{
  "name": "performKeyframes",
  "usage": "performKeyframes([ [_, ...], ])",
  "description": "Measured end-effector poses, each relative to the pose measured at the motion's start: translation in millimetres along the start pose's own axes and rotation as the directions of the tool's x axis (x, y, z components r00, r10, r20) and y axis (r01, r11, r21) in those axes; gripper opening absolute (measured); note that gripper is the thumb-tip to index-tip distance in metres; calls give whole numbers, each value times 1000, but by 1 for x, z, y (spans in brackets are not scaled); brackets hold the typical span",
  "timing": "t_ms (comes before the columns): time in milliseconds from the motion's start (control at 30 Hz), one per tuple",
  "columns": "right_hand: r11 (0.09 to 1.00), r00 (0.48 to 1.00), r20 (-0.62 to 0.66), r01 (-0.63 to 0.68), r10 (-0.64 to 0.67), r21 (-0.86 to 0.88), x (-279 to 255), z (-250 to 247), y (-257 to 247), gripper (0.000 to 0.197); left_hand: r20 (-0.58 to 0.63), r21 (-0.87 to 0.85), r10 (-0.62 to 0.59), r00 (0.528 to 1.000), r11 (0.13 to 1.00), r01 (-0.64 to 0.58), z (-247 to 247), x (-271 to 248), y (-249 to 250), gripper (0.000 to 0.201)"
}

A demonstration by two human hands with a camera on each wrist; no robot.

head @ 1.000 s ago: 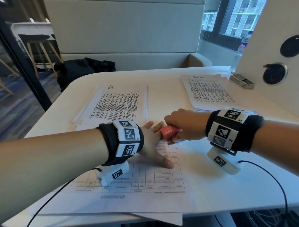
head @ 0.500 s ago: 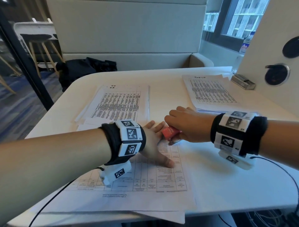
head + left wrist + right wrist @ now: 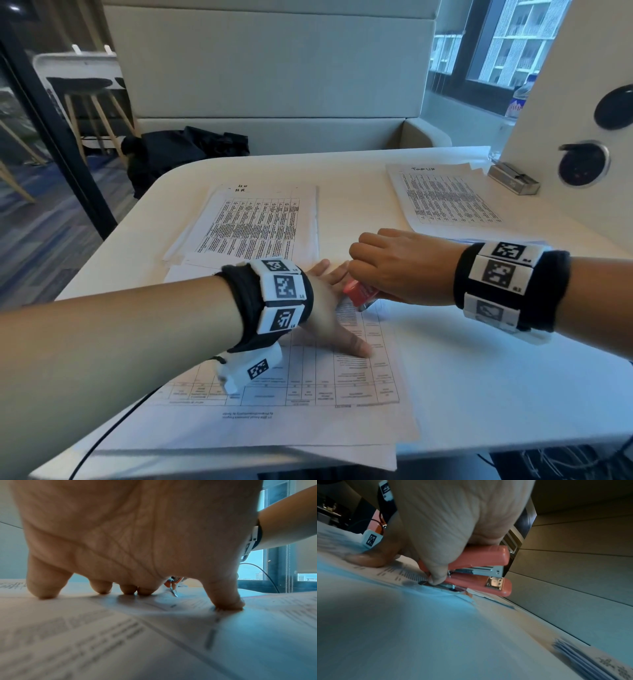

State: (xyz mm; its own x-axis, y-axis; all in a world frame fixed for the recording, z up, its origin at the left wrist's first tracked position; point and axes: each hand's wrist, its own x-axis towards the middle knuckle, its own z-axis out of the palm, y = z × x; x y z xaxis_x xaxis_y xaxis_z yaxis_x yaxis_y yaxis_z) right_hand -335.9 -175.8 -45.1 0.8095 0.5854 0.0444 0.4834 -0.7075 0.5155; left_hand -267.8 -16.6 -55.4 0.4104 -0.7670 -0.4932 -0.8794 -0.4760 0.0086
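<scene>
Pin sheets [image 3: 308,411] with flat, spread-fingered left hand [image 3: 329,306]; squeeze stapler [image 3: 359,293], gripped in right hand [image 3: 399,270], straight down (corner squared).

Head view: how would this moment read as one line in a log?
left hand: fingertips press printed white paper sheets | right hand: grips red plastic stapler at sheets' far right corner | surface: white table

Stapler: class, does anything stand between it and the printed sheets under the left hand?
Nothing visible: the stapler, gripped by the right hand, touches the printed sheets; the left hand presses them beside it.
</scene>
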Motion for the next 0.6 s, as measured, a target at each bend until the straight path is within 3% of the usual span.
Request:
performKeyframes([
  [133, 998, 998, -24, 51, -51, 22, -3, 4, 2, 24, 9, 12, -27, 1000, 1000, 27, 4, 6, -3, 117],
  [300, 992, 982, -150, 120, -116, 22, -4, 10, 2, 6, 0, -19, -22, 1000, 1000, 22, 7, 9, -7, 119],
  [367, 986, 957, -241, 165, -164, -18, -5, 10, 0, 13, 11, -27, -15, 1000, 1000, 15, 7, 11, -9, 118],
  [433, 984, 952, -253, 176, -175, -18, -6, 10, 0, 14, 24, -26, -16, 1000, 1000, 17, 6, 11, -8, 119],
  [500, 990, 977, -178, 128, -115, 63, -4, 7, 0, 18, 22, -19, -6, 1000, 1000, 7, 4, 9, -7, 118],
  [567, 974, 999, 43, -37, 28, 225, -1, -1, -2, 27, 17, -27, 29, 999, 999, -28, 1, 4, -5, 111],
  [600, 944, 975, 192, -167, 114, 284, 1, -3, -3, 30, 13, -35, 42, 999, 999, -42, 0, 3, -4, 108],
])
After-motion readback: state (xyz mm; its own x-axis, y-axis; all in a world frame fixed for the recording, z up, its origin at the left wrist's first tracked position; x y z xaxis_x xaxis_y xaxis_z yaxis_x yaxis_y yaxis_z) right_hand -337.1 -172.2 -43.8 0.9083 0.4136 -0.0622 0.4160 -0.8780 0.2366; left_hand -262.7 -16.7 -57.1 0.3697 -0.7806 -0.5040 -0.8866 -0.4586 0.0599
